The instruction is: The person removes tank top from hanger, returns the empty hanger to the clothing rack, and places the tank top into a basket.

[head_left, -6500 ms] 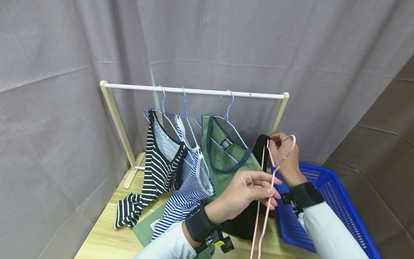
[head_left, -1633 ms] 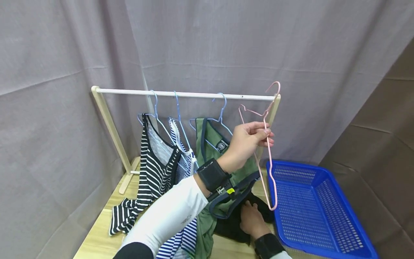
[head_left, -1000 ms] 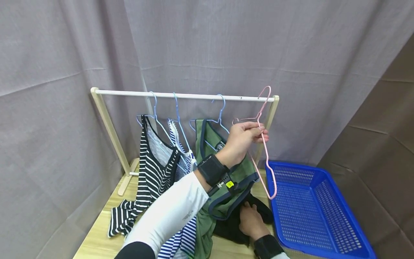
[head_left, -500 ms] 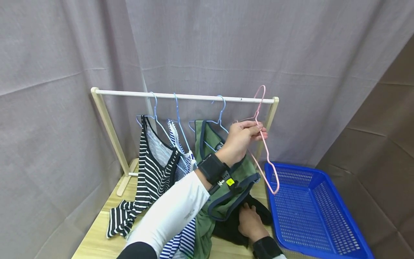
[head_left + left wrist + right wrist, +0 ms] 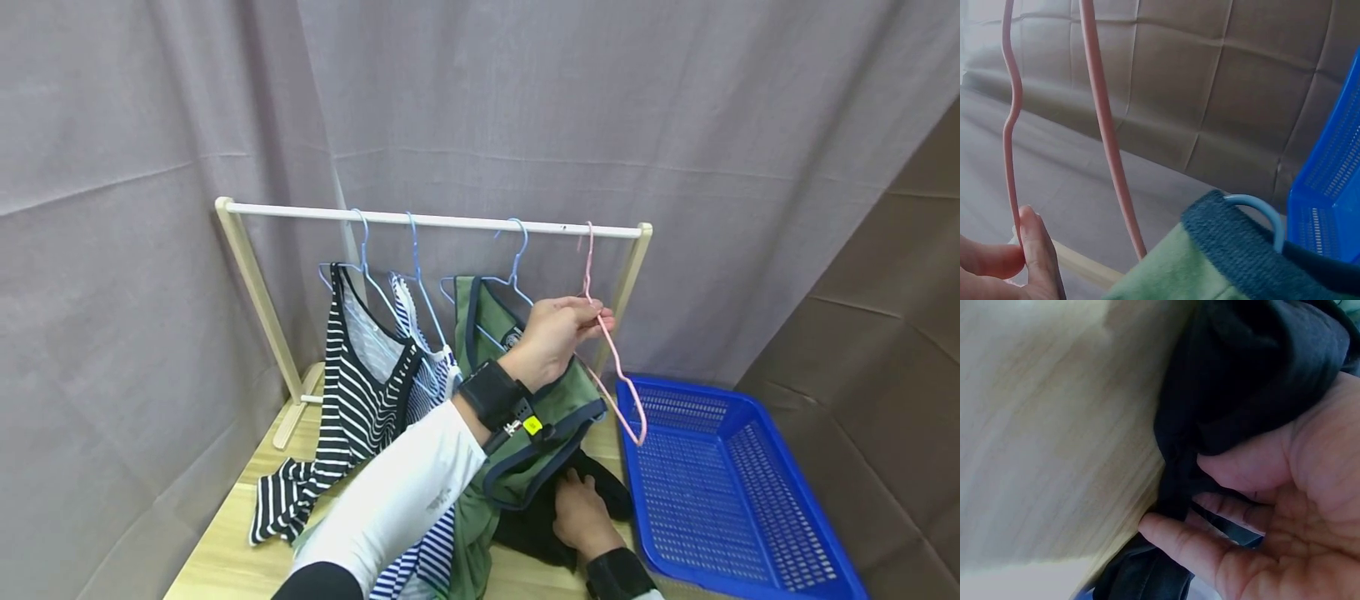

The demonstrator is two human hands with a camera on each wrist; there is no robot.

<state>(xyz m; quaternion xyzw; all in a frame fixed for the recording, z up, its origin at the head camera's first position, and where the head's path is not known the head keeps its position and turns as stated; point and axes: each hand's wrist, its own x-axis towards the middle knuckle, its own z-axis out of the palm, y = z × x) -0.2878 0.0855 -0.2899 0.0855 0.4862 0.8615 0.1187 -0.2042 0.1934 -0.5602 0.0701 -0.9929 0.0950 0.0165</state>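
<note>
My left hand (image 5: 557, 340) pinches a pink hanger (image 5: 617, 360) by its side, thumb against fingers. The hanger's hook is over the white rail (image 5: 465, 222) near its right end, and no clothing is on it. In the left wrist view two lengths of pink wire (image 5: 1107, 128) run upward past the fingertips. Low on the table, my right hand (image 5: 585, 518) holds black cloth (image 5: 534, 533), with thumb and fingers around a fold (image 5: 1179, 469) in the right wrist view. A green sleeveless top (image 5: 471, 312) on a blue hanger hangs behind my left hand.
A black-and-white striped top (image 5: 358, 392) and a blue-and-white striped garment (image 5: 424, 533) hang on blue hangers farther left. A blue perforated basket (image 5: 780, 433) stands on the right of the wooden table (image 5: 225, 554). Grey curtain (image 5: 480, 100) surrounds the back.
Earlier both hands were close together beside the pink hanger and raised black cloth. Since then the right hand has gone down to the table with the cloth; the left has lowered the hanger's hook onto the rail.
</note>
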